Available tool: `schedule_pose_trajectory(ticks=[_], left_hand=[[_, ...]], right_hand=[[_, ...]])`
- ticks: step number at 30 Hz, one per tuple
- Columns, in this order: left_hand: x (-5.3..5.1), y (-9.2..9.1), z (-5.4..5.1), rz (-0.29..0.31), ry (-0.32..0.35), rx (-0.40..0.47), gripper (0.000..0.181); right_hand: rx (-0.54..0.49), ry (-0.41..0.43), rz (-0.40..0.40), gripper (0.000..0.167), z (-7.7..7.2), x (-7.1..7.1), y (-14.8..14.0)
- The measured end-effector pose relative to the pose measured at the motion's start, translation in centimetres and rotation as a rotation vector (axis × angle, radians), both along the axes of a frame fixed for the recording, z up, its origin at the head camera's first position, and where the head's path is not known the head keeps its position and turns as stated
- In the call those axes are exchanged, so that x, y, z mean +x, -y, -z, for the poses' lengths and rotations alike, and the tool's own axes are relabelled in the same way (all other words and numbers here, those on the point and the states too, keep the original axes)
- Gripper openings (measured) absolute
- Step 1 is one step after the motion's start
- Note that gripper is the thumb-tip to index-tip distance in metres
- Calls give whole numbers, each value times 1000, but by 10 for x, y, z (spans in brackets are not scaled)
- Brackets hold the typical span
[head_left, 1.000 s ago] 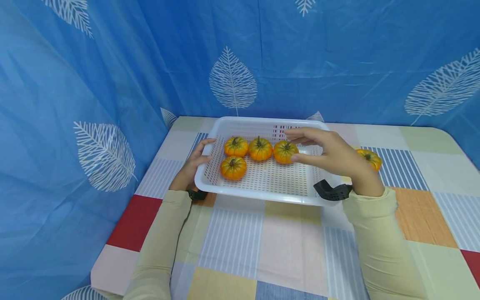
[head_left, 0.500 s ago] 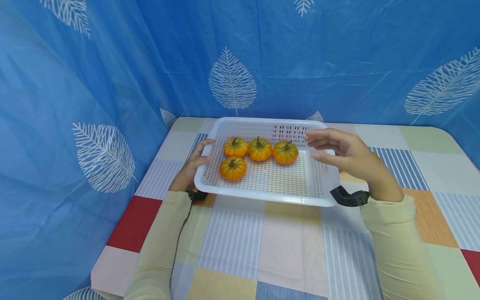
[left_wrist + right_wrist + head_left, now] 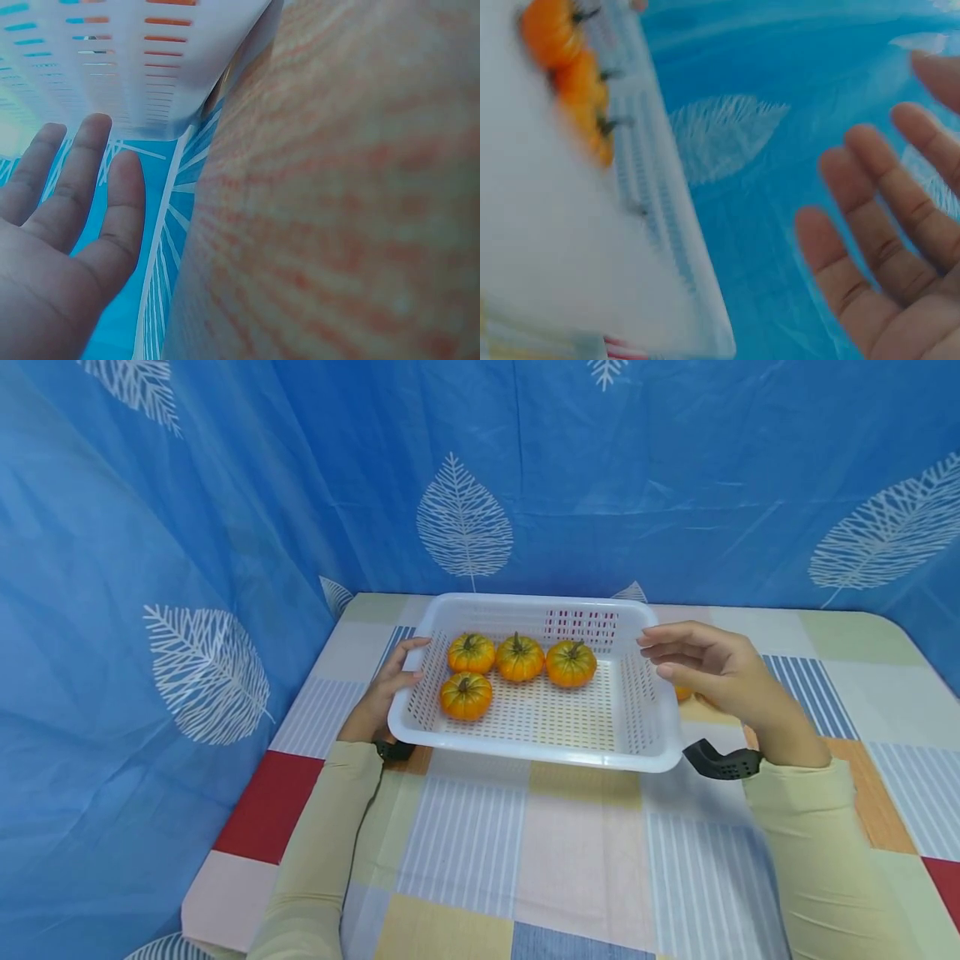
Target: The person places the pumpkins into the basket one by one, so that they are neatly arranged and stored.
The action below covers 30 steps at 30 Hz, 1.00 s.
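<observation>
A white plastic basket with slotted walls stands on the table. Inside it, small orange pumpkins sit toward the left: three in a back row, such as the middle pumpkin, and one front pumpkin. My left hand is at the basket's left side; its fingers are extended against the slotted wall in the left wrist view. Just off the basket's right rim, my right hand hovers with fingers apart and nothing in them. Another pumpkin lies on the table, mostly hidden behind that hand.
A patchwork-patterned cloth covers the table. Behind and to the left hangs a blue curtain with white leaf prints. Each wrist wears a dark strap, such as the right strap.
My right hand has moved right, from above the rightmost pumpkin in the basket to beyond the right rim. The left hand, basket and pumpkins inside have stayed in place.
</observation>
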<state>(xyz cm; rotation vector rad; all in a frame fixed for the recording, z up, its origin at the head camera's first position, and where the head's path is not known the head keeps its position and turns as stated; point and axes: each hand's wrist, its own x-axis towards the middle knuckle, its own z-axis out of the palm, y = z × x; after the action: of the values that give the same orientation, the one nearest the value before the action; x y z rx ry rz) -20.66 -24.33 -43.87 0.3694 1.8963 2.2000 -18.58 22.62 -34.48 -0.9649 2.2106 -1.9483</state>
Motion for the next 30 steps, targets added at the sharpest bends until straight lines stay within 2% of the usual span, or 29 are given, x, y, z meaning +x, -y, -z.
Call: schedule_pose_trajectory(ticks=[6, 13, 20, 26, 30], left_hand=[[-1, 2, 1, 0, -15, -8, 52], [-1, 2, 2, 5, -16, -27, 53], [-1, 0, 2, -2, 3, -32, 54], [0, 0, 1, -3, -12, -34, 54], [-1, 0, 2, 5, -22, -27, 54]], right_hand=[[21, 19, 10, 42, 2, 2, -9], [16, 49, 17, 41, 12, 3, -16], [60, -32, 128, 40, 22, 5, -23], [162, -90, 237, 39, 28, 4, -32], [168, -121, 258, 43, 32, 2, -37]])
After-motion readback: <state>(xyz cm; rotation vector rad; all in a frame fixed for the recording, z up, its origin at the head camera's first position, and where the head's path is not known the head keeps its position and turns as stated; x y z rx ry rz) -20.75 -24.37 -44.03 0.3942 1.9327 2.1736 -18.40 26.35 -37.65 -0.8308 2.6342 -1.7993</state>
